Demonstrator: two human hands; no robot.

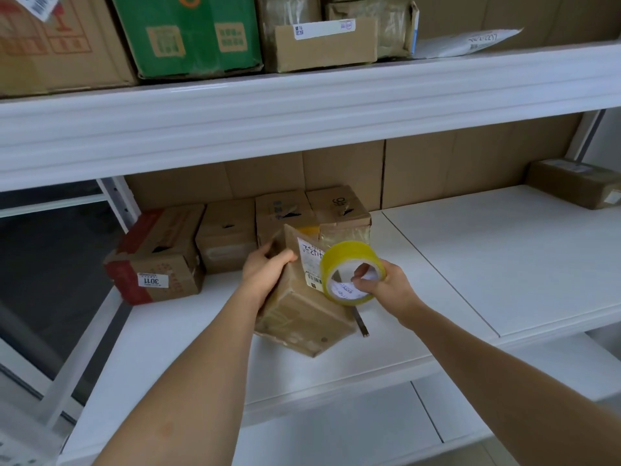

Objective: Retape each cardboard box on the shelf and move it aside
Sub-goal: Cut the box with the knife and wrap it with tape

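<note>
Both arms reach in: left fingers point(268, 260) grip the tipped box point(302, 307), right fingers point(364, 277) pinch the tape roll point(349, 274) just beside it

I am counting six brown cardboard boxes point(299, 297) on my white middle shelf point(470, 250): one under my hands, four in a row behind, one far right. I am also seeing one yellow tape roll point(349, 260) and two hands.

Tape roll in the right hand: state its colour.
Yellow, translucent tape roll with a white printed core, held by the right hand; the head view shows it clearly.
</note>
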